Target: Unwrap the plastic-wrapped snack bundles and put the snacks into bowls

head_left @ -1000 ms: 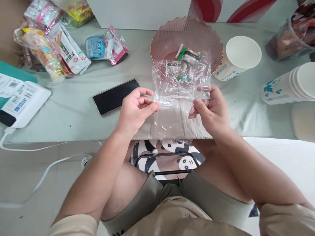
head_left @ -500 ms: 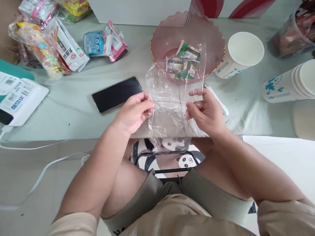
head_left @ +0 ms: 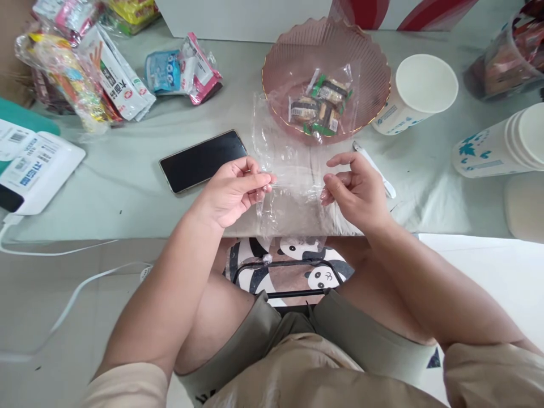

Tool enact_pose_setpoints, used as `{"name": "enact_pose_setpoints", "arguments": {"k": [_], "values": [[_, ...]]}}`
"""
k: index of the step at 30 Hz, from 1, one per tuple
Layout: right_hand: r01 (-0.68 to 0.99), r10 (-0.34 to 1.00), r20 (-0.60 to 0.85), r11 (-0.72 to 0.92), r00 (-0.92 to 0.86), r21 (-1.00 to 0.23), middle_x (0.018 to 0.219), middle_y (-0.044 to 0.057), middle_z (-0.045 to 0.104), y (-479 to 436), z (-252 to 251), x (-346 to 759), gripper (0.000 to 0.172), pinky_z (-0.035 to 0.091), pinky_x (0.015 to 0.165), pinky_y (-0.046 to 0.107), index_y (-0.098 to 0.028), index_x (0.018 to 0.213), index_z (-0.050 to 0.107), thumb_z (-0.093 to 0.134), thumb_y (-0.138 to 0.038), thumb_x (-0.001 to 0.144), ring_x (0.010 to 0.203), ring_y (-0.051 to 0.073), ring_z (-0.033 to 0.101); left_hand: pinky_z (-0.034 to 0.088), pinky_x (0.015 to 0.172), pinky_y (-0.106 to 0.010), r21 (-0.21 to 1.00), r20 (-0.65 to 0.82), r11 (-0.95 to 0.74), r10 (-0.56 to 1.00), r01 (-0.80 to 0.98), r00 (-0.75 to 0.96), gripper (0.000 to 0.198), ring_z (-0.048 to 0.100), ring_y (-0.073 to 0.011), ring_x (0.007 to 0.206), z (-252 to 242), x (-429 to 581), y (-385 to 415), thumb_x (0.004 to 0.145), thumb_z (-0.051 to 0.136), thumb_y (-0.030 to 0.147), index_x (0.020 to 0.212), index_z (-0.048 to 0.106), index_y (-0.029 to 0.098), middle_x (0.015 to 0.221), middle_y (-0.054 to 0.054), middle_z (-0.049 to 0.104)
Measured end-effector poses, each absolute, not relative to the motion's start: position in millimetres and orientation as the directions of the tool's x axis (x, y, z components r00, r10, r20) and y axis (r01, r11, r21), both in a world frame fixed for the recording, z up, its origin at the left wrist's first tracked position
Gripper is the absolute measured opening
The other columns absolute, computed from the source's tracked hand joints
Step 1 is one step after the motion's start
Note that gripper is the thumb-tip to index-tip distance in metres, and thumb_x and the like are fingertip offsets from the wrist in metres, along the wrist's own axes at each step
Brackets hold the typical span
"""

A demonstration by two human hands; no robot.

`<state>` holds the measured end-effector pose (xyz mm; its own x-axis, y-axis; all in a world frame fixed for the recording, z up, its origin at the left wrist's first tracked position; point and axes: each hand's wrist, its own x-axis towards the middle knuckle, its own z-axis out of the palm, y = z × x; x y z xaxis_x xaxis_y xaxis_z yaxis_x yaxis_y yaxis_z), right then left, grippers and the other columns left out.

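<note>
A clear plastic bag (head_left: 289, 198) is stretched between my two hands at the table's front edge. My left hand (head_left: 238, 190) pinches its left side between thumb and fingers. On the other side, my right hand (head_left: 355, 190) grips the bag with thumb and curled fingers, its index finger held a little away. The bag's far part reaches over the near rim of a pink ribbed bowl (head_left: 284, 62) with a gold edge. Several small wrapped snacks (head_left: 325, 105) with green ends show at the bowl; whether they lie inside the bag is unclear.
A phone (head_left: 199, 161) lies left of my left hand. White-handled utility knife or similar slim tool (head_left: 376, 170) rests beside my right hand. Paper cups (head_left: 425, 85) stand at right, near a clear tub (head_left: 510, 56). Snack packets (head_left: 110, 73) and a white device (head_left: 46, 170) are at left.
My left hand has shifted slightly right, toward my right hand, and the bag between them is slacker. Its lower end hangs a little higher. Both hands keep their hold.
</note>
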<state>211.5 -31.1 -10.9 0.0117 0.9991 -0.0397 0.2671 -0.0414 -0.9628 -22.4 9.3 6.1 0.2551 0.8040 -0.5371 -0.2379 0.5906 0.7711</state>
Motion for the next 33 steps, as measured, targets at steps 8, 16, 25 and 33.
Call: {"name": "enact_pose_setpoints", "arguments": {"k": [8,16,25,33], "values": [[0.286,0.999,-0.009,-0.018,0.032,-0.958,0.053,-0.01,0.054,-30.6,-10.4,214.4,0.018,0.052,0.049,0.026,-0.026,0.101,0.058,0.07,-0.034,0.091,0.047,0.013,0.065,0.048,0.051,-0.014,0.767,-0.549,0.594,0.804,-0.242,0.23,0.04,0.062,-0.0056,0.056,3.7,-26.0,10.2,0.052,0.094,0.01,0.062,0.056,0.016,0.062,0.003,0.065],[0.258,0.999,-0.027,-0.033,0.026,-0.966,0.057,-0.009,0.061,-30.4,-11.2,214.2,0.021,0.055,0.05,0.027,-0.025,0.102,0.057,0.069,-0.037,0.091,0.048,0.013,0.067,0.048,0.051,-0.014,0.74,-0.58,0.632,0.773,-0.23,0.257,0.034,0.058,-0.0051,0.055,2.0,-28.6,11.9,0.053,0.092,0.01,0.071,0.063,0.016,0.064,0.003,0.063],[0.252,0.999,-0.03,-0.035,0.021,-0.967,0.055,-0.01,0.059,-31.4,-13.2,210.8,0.016,0.055,0.049,0.027,-0.026,0.099,0.059,0.07,-0.034,0.09,0.046,0.012,0.064,0.045,0.052,-0.015,0.702,-0.477,0.601,0.795,-0.382,0.375,0.02,0.052,-0.0038,0.055,-2.7,-17.4,12.9,0.067,0.084,0.015,0.074,0.066,0.017,0.066,0.005,0.056],[0.26,0.999,-0.011,-0.02,0.036,-0.965,0.055,-0.01,0.059,-30.2,-12.4,214.1,0.015,0.052,0.048,0.026,-0.025,0.098,0.058,0.069,-0.031,0.091,0.045,0.012,0.063,0.058,0.065,-0.015,0.726,-0.471,0.547,0.837,-0.416,0.278,0.024,0.068,-0.0066,0.068,-5.6,-20.4,14.8,0.069,0.089,0.015,0.072,0.065,0.016,0.075,0.001,0.072]]}}
